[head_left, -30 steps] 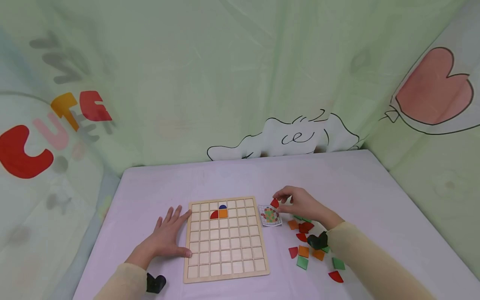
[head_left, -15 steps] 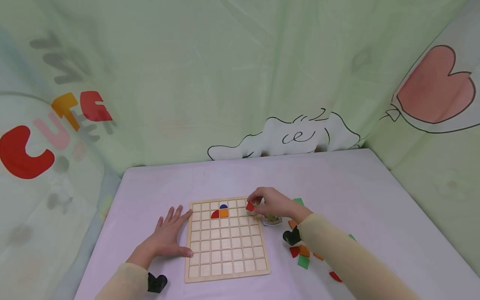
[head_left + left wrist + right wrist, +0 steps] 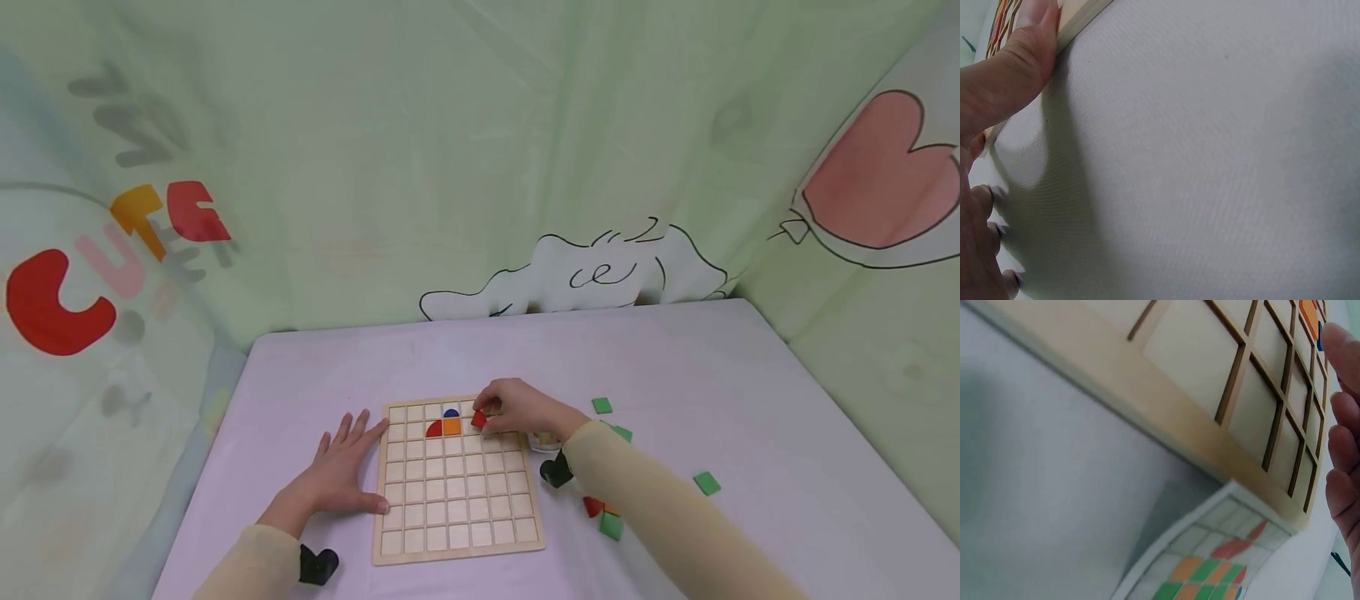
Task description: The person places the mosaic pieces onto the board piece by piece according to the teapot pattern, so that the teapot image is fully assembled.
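A wooden grid board (image 3: 459,557) lies on the table. In its upper rows sit a red quarter-circle tile (image 3: 435,429), an orange square tile (image 3: 452,427) and a blue rounded tile (image 3: 451,413). My left hand (image 3: 341,475) is spread along the board's left side; its thumb (image 3: 1013,78) touches the frame in the left wrist view. Over the upper right cells, my right hand (image 3: 521,407) pinches a red tile (image 3: 479,420), just right of the orange square. That tile's full outline is partly covered by fingers. The right wrist view shows the curled fingers but not the tile.
A small pattern card (image 3: 1216,550) with coloured squares lies against the board's right edge, partly under the right hand. Loose green tiles (image 3: 707,483), a red tile (image 3: 592,507) and others lie farther right, some hidden by the sleeve. A curtain wall stands behind the table.
My right hand has moved left from above the card to over the board, carrying the red tile. My left hand has stayed at the board's left edge.
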`<state>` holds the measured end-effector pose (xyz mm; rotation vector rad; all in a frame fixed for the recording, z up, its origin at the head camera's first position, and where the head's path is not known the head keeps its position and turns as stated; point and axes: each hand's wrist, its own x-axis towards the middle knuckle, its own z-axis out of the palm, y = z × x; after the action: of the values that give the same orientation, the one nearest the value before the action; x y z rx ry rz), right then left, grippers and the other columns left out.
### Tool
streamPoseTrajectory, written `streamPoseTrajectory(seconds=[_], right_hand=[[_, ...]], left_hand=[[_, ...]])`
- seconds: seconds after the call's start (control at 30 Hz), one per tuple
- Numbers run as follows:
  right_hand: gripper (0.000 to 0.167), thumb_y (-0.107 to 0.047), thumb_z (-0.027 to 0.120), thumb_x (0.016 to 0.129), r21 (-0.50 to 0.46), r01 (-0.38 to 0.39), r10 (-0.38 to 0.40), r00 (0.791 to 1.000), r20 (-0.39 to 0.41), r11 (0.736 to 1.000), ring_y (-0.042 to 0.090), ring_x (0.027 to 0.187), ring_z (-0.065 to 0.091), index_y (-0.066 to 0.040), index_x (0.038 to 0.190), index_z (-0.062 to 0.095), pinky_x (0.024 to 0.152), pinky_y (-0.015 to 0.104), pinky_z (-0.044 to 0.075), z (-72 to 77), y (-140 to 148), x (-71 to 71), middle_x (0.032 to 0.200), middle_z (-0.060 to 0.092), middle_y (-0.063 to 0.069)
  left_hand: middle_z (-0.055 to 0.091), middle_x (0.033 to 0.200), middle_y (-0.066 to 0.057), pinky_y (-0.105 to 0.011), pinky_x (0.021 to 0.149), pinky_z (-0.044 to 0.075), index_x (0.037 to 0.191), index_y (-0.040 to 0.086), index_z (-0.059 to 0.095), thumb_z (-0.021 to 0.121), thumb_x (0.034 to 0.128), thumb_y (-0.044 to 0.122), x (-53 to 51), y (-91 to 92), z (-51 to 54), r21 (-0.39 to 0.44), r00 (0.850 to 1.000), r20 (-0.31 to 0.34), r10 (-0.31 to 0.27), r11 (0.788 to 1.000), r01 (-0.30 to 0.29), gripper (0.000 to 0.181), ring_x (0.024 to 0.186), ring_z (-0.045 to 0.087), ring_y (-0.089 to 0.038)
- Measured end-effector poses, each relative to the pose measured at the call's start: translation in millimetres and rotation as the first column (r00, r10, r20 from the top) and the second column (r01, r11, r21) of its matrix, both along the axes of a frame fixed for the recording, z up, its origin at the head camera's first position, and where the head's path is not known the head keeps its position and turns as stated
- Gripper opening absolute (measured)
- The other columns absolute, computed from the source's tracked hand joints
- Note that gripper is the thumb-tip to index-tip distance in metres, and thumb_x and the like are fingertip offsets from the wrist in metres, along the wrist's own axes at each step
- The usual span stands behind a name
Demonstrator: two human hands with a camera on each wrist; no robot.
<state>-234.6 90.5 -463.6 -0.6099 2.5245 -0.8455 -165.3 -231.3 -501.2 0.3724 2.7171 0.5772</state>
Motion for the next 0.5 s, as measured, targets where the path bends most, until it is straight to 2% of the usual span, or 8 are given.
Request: streamPoseTrajectory(seconds=[0.23, 0.5], right_hand=[[0.031, -0.012, 0.081, 0.088, 0.039, 0.016, -0.018, 0.999, 0.047, 0.999, 0.015, 0.093, 0.058, -0.005, 0.116, 0.072, 0.093, 0.033, 0.055, -6.3, -13, -2.4, 0.106, 0.069, 0.002], [0.031, -0.011, 0.082, 0.087, 0.079, 0.025, -0.027, 0.999, 0.028, 0.997, 0.015, 0.093, 0.06, -0.006, 0.115, 0.073, 0.095, 0.035, 0.057, -8.8, -21, -0.8, 0.106, 0.069, 0.003]], left_hand=[[0.013, 0.171, -0.022, -0.075, 0.121, 0.006, 0.162, 0.015, 0.03, 0.094, 0.0597, 0.055, -0.3, 0.1, -0.7, 0.001, 1.0, -0.001, -0.004, 1.0, 0.004, 0.127, 0.158, 0.002, -0.048], [0.014, 0.171, -0.022, -0.075, 0.121, 0.007, 0.161, 0.014, 0.031, 0.094, 0.0598, 0.054, 0.4, 0.2, 0.9, -0.001, 1.0, -0.01, -0.004, 1.0, 0.004, 0.126, 0.158, 0.003, -0.049]])
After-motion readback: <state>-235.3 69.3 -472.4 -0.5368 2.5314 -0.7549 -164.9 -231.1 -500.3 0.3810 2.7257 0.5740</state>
